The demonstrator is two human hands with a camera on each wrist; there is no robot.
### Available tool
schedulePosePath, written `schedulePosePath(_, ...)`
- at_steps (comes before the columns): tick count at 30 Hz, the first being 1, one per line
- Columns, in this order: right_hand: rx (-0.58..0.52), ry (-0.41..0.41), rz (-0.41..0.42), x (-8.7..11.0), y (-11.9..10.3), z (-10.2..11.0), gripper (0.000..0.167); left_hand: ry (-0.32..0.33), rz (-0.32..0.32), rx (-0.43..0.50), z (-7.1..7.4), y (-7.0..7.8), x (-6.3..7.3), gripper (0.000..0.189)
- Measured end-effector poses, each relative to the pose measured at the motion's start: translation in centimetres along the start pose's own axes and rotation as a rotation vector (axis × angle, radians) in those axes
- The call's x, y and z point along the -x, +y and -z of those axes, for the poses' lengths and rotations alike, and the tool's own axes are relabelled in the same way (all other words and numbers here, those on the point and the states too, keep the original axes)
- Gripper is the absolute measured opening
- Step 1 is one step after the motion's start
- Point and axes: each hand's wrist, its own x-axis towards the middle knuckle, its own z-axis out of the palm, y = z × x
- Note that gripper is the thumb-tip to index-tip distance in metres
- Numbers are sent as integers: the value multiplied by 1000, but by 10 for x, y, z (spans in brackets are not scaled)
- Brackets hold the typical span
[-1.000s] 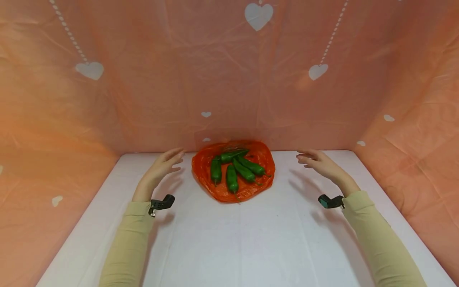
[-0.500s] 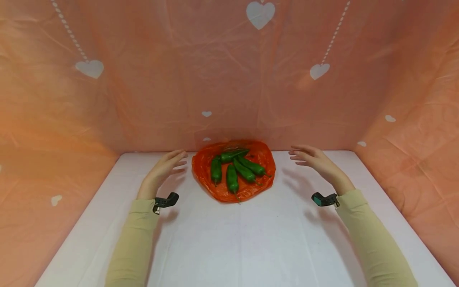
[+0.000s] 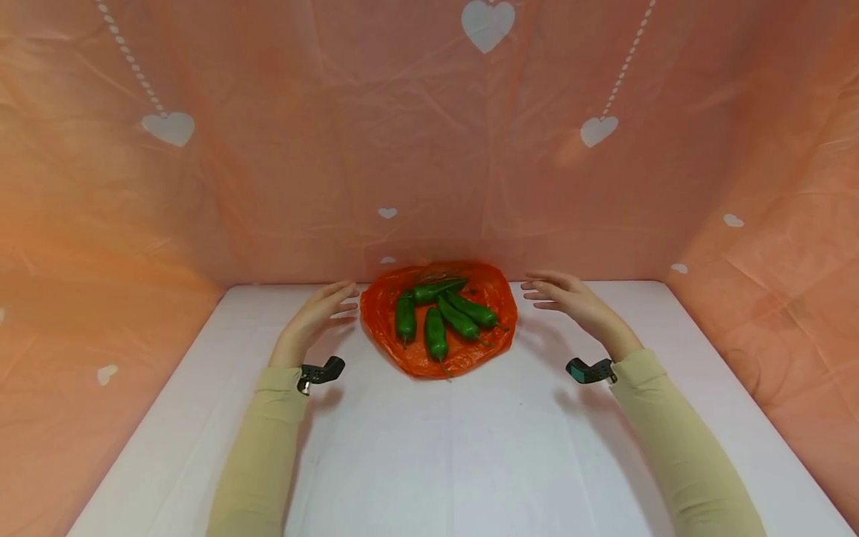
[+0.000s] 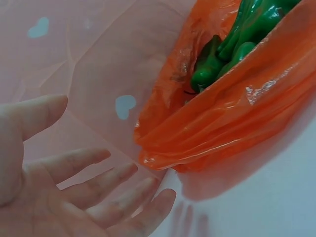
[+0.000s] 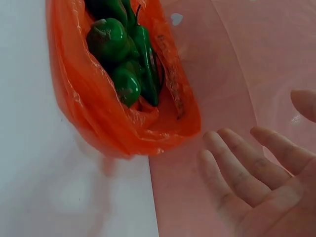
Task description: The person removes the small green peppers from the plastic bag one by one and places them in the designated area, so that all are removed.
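Note:
An orange plastic bag (image 3: 470, 363), its mouth spread wide and rim rolled down, stands at the back of the table. Several green peppers (image 3: 435, 333) lie inside it. My left hand (image 3: 315, 313) hovers just left of the bag, fingers extended toward its rim and nothing held. On the other side, my right hand (image 3: 579, 304) reaches toward the bag with relaxed fingers, also holding nothing. Both wrist views show a gap between fingertips and bag: the left palm (image 4: 54, 207) faces the bag's side (image 4: 212, 133), and the right fingers (image 5: 242, 173) point at its end (image 5: 128, 136).
A white cloth covers the table (image 3: 450, 455). Orange sheeting with white hearts hangs as a back wall (image 3: 429, 149) right behind the bag, and further sheets close off the left (image 3: 87, 298) and right sides (image 3: 792, 298). Each wrist carries a small black camera (image 3: 322, 371).
Both hands have moved inward, the left one rightward and the right one leftward, closing in on the bag. The bag and peppers have stayed in place.

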Motion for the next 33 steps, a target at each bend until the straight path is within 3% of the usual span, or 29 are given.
schedulePosePath(14, -20, -42, -10, -19, 3, -19, 50, -29, -23, -29, -8, -7, -8, 55)
schedulePosePath(26, 11, -72, -50, -30, 3, -26, 49, 20, -17, 16, -9, -13, -14, 50)
schedulePosePath(33, 39, -69, -91, -36, 4, -32, 50, 35, 1, -9, -6, -18, -16, 55)
